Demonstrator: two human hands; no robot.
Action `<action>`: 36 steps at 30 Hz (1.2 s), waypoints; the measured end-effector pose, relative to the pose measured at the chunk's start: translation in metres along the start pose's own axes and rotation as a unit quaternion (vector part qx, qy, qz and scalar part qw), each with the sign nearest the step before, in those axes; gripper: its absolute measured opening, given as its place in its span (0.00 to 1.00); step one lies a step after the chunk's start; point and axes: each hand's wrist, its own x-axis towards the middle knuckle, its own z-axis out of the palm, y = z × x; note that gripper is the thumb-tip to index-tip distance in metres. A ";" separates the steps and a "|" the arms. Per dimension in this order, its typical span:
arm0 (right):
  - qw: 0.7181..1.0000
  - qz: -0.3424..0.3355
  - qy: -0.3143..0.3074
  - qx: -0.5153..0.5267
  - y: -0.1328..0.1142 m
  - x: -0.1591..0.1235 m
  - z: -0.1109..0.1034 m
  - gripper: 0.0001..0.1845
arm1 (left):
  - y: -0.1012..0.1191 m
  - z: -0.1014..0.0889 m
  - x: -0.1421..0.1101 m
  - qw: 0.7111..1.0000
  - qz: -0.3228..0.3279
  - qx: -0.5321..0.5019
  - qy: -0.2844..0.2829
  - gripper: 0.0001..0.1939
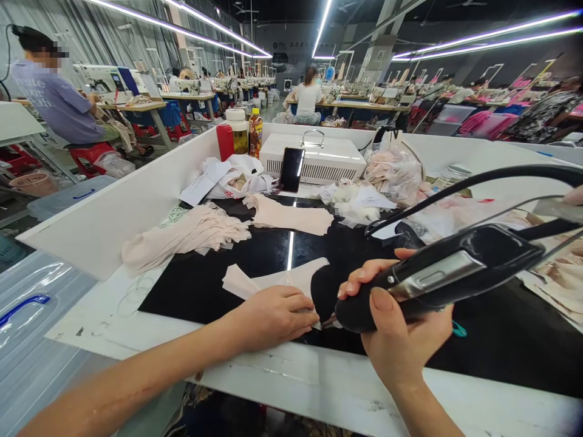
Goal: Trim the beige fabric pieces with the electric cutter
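A pale pink cut fabric piece (273,280) lies on the black glossy work surface (200,297). My left hand (273,315) is closed over its near right edge, fingers together and pressing it down; the fingertips' underside is hidden. My right hand (410,340) is wrapped around a black corded hand tool (437,276) with a silver lever along its side. The tool tilts down to the left, and its narrow tip comes close to the fabric edge beside my left fingertips. Whether the tip touches the cloth I cannot tell.
Behind lie a fanned stack of pink fabric pieces (186,237) and another pile (291,215). A phone (292,169) leans on a white vented box (314,155). The tool's black cable (478,182) arches at right. White panels (104,206) border the table; people sew beyond.
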 end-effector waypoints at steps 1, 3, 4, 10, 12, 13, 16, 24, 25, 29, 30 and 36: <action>1.000 0.000 0.001 -0.001 0.000 0.000 0.000 0.26 | 0.000 0.000 0.000 1.000 0.005 0.006 -0.004 0.10; 1.000 -0.003 0.003 -0.003 -0.001 0.000 0.000 0.26 | 0.000 0.000 0.000 1.000 0.012 0.014 -0.011 0.10; 1.000 -0.004 0.005 -0.004 -0.001 0.001 0.000 0.26 | 0.000 0.000 0.000 1.000 0.015 0.017 -0.012 0.10; 1.000 -0.017 0.026 -0.004 -0.005 0.007 0.003 0.26 | -0.001 0.000 0.000 0.999 0.025 0.021 -0.012 0.09; 0.999 -0.017 0.030 -0.002 -0.005 0.008 0.004 0.26 | -0.001 0.000 0.000 0.999 0.022 0.021 -0.012 0.09; 0.999 -0.015 0.029 -0.001 -0.005 0.009 0.004 0.26 | 0.000 -0.001 0.000 1.000 0.020 0.019 -0.008 0.09; 1.000 -0.008 0.026 0.003 -0.004 0.008 0.004 0.26 | 0.000 -0.002 0.000 1.000 0.014 0.008 0.006 0.10; 1.000 0.002 0.009 -0.003 0.001 0.002 0.005 0.27 | 0.000 -0.001 -0.005 1.000 -0.010 -0.026 -0.007 0.10; 1.000 -0.002 0.006 -0.001 0.002 0.002 0.006 0.26 | 0.000 -0.001 -0.006 0.999 -0.011 -0.031 -0.007 0.10; 1.000 -0.009 -0.002 0.015 0.003 0.000 0.006 0.25 | -0.001 0.000 -0.008 0.999 -0.009 -0.044 0.007 0.11; 1.000 -0.007 -0.003 0.017 0.003 -0.001 0.007 0.25 | -0.002 0.000 -0.008 0.999 -0.008 -0.045 0.009 0.12; 1.000 -0.024 -0.004 0.002 0.002 0.002 0.011 0.25 | -0.001 0.000 -0.009 0.999 -0.014 -0.049 0.006 0.11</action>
